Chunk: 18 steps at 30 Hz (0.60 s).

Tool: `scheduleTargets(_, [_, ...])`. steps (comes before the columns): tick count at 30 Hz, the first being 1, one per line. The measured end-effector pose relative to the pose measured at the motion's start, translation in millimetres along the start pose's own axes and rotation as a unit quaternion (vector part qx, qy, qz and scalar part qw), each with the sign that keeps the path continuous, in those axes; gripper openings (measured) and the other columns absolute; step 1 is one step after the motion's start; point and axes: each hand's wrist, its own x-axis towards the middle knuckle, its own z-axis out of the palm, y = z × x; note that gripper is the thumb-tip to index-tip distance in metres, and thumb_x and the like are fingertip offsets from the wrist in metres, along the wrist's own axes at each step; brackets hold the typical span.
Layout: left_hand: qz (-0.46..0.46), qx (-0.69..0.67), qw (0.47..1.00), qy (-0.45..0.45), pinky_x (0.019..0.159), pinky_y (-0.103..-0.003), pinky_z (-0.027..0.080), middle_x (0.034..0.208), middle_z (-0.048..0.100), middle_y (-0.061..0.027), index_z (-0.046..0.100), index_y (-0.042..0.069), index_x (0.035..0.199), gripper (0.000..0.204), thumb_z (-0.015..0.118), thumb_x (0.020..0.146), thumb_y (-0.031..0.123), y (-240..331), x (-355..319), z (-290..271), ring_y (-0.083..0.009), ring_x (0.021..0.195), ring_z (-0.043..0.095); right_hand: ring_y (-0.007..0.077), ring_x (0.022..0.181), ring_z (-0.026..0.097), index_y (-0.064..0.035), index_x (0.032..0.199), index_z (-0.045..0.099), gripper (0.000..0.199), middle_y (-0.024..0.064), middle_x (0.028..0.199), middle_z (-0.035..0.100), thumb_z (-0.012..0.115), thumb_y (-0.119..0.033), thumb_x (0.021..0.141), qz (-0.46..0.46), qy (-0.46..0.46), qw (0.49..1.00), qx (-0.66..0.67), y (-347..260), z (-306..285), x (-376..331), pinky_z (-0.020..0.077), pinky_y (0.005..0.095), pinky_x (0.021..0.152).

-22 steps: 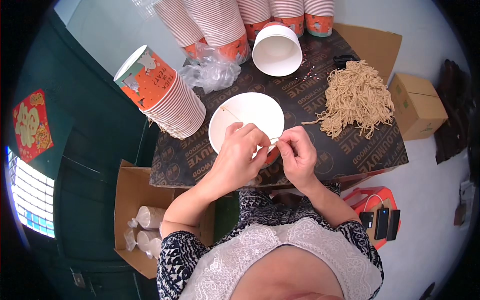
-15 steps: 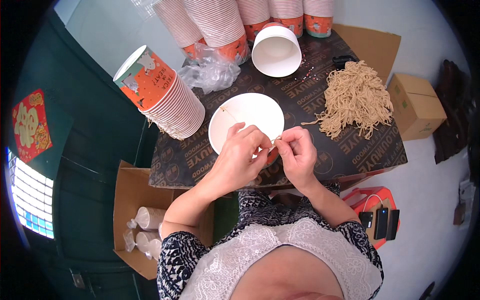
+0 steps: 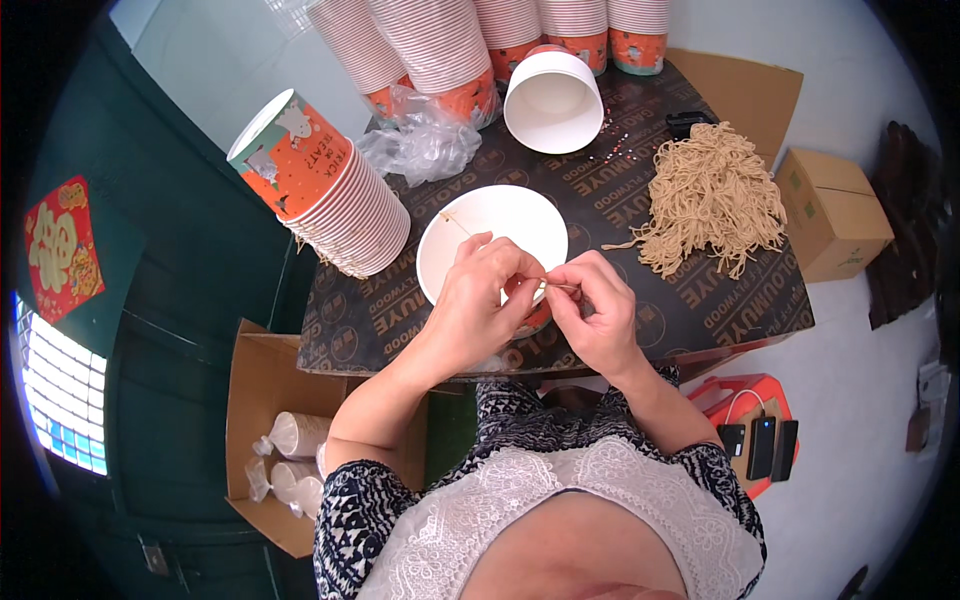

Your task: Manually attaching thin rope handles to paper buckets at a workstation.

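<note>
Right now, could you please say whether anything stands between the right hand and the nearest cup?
Partly the left hand, over the near rim of the cup; nothing else visible blocks the right hand.

- A small makeshift workroom; whether in a home is unclear.
- Work surface: a table point(image 3: 655, 328) topped with dark printed plywood.
- Bulk supplies: nested paper tubs point(image 3: 345, 205) and a heap of beige cord point(image 3: 712, 195).
- Storage: an open cardboard box point(image 3: 265, 385) holding plastic-wrapped tubs point(image 3: 299, 435).
- Surroundings: dark green door point(image 3: 185, 400), red paper decoration point(image 3: 64, 245), gridded window point(image 3: 62, 390).
</note>
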Motion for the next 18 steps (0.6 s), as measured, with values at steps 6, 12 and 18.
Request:
scheduleTargets(6, [-0.004,0.010,1.000,0.018,0.106,-0.043,0.041,0.074,0.063,-0.0058,0.063,0.002,0.085,0.008,0.067,0.081,-0.005,0.0,2.0,3.7,-0.0211,0.072,0.064,0.0056,0.064,0.049,0.0021,0.090,0.063,0.005,0.0014,0.081,0.055,0.065,0.005,0.086,0.024,0.001,0.999,0.022,4.2,0.0,-1.0,0.0372,0.0206,0.054])
scheduleTargets(12, [-0.023,-0.016,1.000,0.003,0.110,-0.050,0.037,0.078,0.064,-0.0055,0.063,0.002,0.090,0.012,0.066,0.082,-0.006,-0.7,2.9,2.6,-0.0216,0.076,0.066,0.0024,0.066,0.051,0.0022,0.093,0.063,0.007,-0.0024,0.078,0.059,0.060,-0.004,0.095,0.166,-0.012,0.968,0.190,5.6,0.6,-5.8,0.0403,0.0193,0.056])
scheduleTargets(18, [0.005,-0.003,1.000,-0.007,0.112,-0.051,0.035,0.080,0.063,-0.0055,0.063,0.003,0.090,0.013,0.067,0.081,-0.004,-0.6,-0.2,3.3,-0.0220,0.077,0.065,0.0026,0.072,0.059,0.0033,0.096,0.063,0.011,0.0005,0.083,0.066,0.058,-0.007,0.098,0.237,-0.019,0.925,0.296,8.0,0.6,-6.8,0.0492,0.0193,0.064])
